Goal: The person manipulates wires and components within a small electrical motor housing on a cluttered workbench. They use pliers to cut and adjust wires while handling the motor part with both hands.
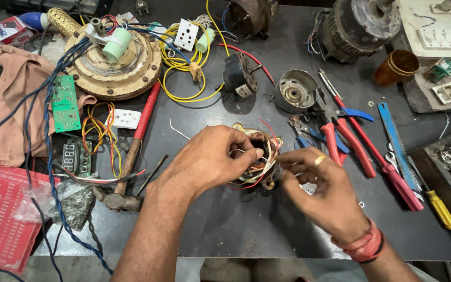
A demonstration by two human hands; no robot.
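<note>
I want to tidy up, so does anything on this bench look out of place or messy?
Yes. A pinkish cloth is heaped over the wires at the left edge, and yellow wire lies in tangled loops behind the hands. The hammer lies across loose wires.

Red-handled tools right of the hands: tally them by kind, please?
Red-handled pliers: 1
Long red-handled screwdriver: 1
Total: 2
Right hand and left hand both grip the small motor stator.
</note>
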